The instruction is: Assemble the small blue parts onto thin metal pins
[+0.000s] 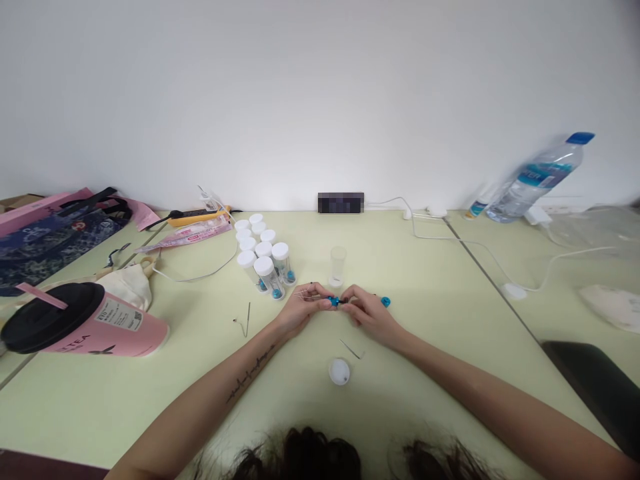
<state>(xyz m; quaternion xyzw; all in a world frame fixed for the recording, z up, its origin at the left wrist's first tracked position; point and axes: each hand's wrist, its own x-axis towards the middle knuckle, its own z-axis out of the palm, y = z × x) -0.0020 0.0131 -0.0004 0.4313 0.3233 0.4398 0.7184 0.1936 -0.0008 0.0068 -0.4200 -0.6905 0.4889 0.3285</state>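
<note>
Pinching a small bright-blue bead-like piece [334,301] between fingertips, left hand [303,308] closed narrowly around it together with a thin silvery metal tool [306,294] lying across the fingers. Meeting it from the other side, right hand [367,310], fingers curled tight onto the same blue piece, both hands resting low on the pale green tabletop [430,280]. Lying just beyond the right hand's knuckles, a second small blue piece [385,302], touching the table and close to the hand. Standing just behind the hands, an open clear plastic vial without lid [338,266], upright. Grouped near the left hand, a cluster of clear vials with white caps [263,257], the nearest ones showing blue pieces inside. Resting in front of the hands, toward the body, a round white cap [339,371] and beside it a thin metal pin [351,349]. Further left, a bent wire hook [245,321], then a pink takeaway cup with black lid [83,324] lying on its side. Far right, a clear plastic water bottle with blue cap [540,176] tilted against the wall, with a white cable [480,245] trailing across the table.
</note>
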